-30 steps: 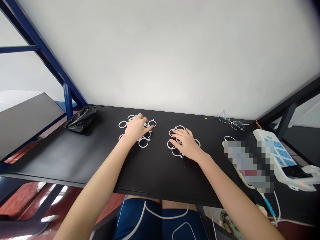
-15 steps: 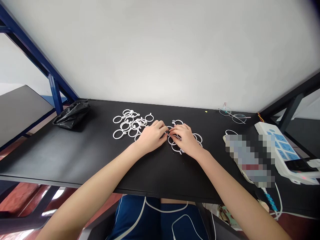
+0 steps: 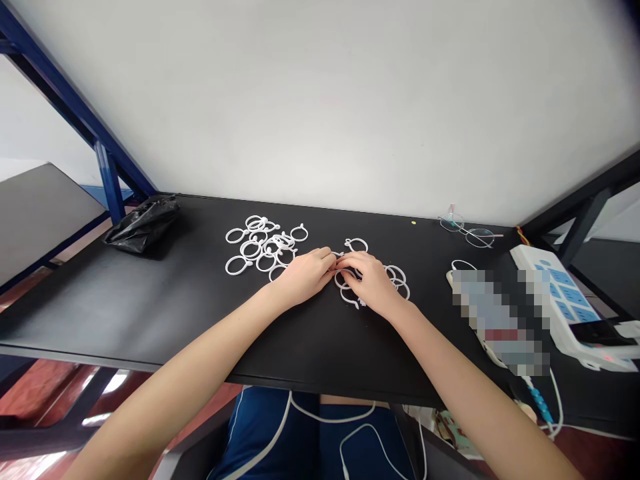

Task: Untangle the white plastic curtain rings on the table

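Observation:
My left hand (image 3: 311, 275) and my right hand (image 3: 371, 280) meet fingertip to fingertip over the black table. Both are closed in a pinch on one white curtain ring (image 3: 338, 254), which is mostly covered by the fingers. Left of my left hand lies a loose, overlapping pile of white curtain rings (image 3: 270, 250), each with a small knob or eyelet. Several more rings (image 3: 400, 283) lie under and around my right hand, partly hidden by it. A single ring (image 3: 358, 240) rests just beyond my right fingers.
A crumpled black plastic bag (image 3: 143, 225) sits at the far left of the black table (image 3: 200, 313). On the right are eyeglasses (image 3: 480, 237), a blurred-out phone (image 3: 500, 327) with a cable, and a white power strip (image 3: 565, 300). A pale wall (image 3: 310, 113) rises behind.
Both hands stay together at the same spot, with the fingers shifted slightly around the ring. A ring by my right hand's outer edge shows more. The view has tilted a little.

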`<control>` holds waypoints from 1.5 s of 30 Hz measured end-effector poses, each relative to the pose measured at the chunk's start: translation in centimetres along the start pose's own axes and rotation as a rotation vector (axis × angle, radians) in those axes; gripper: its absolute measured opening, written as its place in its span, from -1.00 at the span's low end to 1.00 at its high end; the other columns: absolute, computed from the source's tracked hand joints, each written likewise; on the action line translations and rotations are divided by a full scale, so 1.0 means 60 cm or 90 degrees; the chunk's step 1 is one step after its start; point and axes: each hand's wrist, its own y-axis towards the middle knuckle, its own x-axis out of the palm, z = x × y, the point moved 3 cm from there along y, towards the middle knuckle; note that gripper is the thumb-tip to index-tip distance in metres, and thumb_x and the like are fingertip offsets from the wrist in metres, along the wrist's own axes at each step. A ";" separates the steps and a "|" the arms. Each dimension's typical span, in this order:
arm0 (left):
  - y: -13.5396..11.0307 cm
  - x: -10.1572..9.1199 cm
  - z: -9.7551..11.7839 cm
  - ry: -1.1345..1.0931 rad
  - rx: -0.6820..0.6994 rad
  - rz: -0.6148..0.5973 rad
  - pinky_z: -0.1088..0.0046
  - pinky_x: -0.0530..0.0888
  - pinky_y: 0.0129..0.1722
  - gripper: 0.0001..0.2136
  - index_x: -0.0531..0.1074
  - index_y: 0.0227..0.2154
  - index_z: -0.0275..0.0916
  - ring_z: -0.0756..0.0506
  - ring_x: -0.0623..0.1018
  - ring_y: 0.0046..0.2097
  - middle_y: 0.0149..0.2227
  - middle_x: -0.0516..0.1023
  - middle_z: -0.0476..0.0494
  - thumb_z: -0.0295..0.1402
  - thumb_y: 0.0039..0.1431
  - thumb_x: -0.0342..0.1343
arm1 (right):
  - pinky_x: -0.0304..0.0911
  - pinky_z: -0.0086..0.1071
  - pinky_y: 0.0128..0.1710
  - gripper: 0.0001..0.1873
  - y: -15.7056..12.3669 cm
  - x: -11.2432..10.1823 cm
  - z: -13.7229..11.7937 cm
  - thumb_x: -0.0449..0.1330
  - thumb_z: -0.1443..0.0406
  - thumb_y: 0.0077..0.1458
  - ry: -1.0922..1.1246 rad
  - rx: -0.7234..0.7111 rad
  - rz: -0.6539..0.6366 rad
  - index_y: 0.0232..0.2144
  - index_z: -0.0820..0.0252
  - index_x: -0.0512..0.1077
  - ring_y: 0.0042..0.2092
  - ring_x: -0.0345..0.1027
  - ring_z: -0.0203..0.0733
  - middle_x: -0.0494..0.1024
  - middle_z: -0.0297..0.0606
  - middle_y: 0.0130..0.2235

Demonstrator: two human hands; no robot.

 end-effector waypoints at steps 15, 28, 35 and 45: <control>0.002 0.010 0.001 0.104 -0.018 -0.053 0.51 0.31 -0.51 -0.79 0.32 -0.28 -0.29 0.02 0.45 -0.45 -0.25 0.39 -0.12 -0.37 0.38 -0.18 | 0.38 -0.22 -0.07 -0.72 0.001 -0.011 0.003 0.07 0.47 0.08 0.059 0.018 0.045 -0.30 0.11 0.53 -0.14 0.49 -0.12 0.60 -0.26 -0.18; -0.003 -0.020 0.012 -0.093 0.090 0.134 0.51 0.38 -0.40 -0.83 0.26 -0.30 -0.24 0.02 0.40 -0.38 -0.28 0.36 -0.10 -0.33 0.38 -0.16 | 0.46 -0.20 -0.10 -0.82 0.003 -0.029 0.002 0.16 0.32 0.10 0.169 0.083 0.159 -0.21 0.13 0.49 -0.21 0.53 -0.16 0.59 -0.21 -0.17; -0.006 -0.027 0.019 -0.099 0.144 0.225 0.47 0.42 -0.28 -0.86 0.26 -0.28 -0.24 -0.02 0.42 -0.27 -0.26 0.37 -0.16 -0.36 0.38 -0.15 | 0.47 -0.20 -0.13 -0.75 0.001 -0.029 -0.002 0.22 0.35 0.01 0.171 0.067 0.164 -0.19 0.15 0.50 -0.23 0.54 -0.14 0.61 -0.22 -0.21; -0.008 -0.028 0.024 -0.075 0.165 0.250 0.46 0.46 -0.28 -0.91 0.27 -0.22 -0.24 -0.03 0.44 -0.23 -0.24 0.40 -0.17 -0.37 0.35 -0.11 | 0.45 -0.29 -0.36 -0.96 -0.001 -0.041 -0.001 0.27 0.31 0.00 0.072 0.035 0.194 -0.46 0.15 0.53 -0.40 0.54 -0.12 0.62 -0.31 -0.45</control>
